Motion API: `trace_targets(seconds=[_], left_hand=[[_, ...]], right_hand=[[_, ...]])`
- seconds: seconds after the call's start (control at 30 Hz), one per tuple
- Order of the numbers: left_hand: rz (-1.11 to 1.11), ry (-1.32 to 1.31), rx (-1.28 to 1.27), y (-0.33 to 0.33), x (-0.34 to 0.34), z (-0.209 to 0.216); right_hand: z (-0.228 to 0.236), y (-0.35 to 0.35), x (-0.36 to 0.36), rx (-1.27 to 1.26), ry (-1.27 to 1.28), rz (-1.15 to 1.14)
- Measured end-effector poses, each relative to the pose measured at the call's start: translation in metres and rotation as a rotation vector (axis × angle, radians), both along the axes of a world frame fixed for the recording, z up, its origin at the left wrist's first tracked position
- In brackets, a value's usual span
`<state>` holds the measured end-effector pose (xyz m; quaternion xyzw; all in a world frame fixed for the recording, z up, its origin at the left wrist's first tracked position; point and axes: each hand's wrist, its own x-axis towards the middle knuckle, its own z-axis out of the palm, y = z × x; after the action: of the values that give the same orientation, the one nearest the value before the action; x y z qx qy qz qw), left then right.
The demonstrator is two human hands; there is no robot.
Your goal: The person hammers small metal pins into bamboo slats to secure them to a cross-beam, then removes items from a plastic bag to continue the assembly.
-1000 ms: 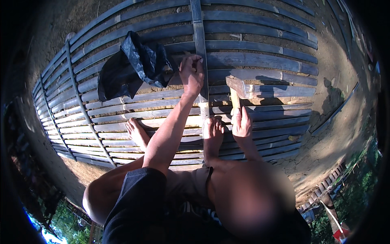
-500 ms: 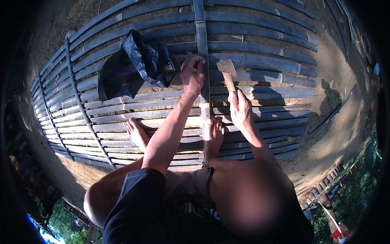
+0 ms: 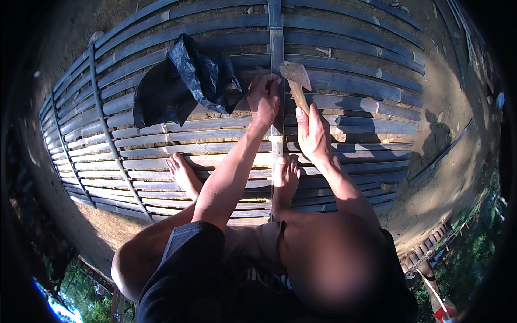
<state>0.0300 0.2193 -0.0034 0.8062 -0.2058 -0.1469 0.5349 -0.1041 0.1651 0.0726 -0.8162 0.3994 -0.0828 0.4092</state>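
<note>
My right hand (image 3: 313, 129) grips the wooden handle of a hatchet (image 3: 299, 96). Its flat metal head is just right of my left hand's fingertips, over the long lengthwise strip (image 3: 276, 43). My left hand (image 3: 264, 99) is closed in a pinch at that strip's left edge; whatever lies between the fingertips is too small to make out. A crumpled black plastic bag (image 3: 202, 75) rests on the slats left of my left hand. Under everything is a platform of split bamboo slats (image 3: 344, 81).
My bare feet rest on the slats, the right foot (image 3: 285, 175) on the strip and the left foot (image 3: 184, 175) farther left. Thin crosspieces (image 3: 100, 102) run over the slats at left. Gaps between slats show bare soil (image 3: 441, 107), which continues at right.
The hatchet head has swung left toward my left hand's fingertips and the strip. My left hand stays pinched beside the strip, and the whole view has shifted slightly.
</note>
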Motion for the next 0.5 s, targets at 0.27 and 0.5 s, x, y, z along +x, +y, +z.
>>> trace_targets(seconds=[0.27,0.5], left_hand=[[-0.044,0.151,0.028,0.003,0.005,-0.009],[-0.452,-0.604,0.372,0.043,0.074,-0.021]], right_hand=[[-0.034,-0.003,-0.010,-0.016,0.096,0.002],[-0.046,0.005,-0.057,0.139,0.008,-0.228]])
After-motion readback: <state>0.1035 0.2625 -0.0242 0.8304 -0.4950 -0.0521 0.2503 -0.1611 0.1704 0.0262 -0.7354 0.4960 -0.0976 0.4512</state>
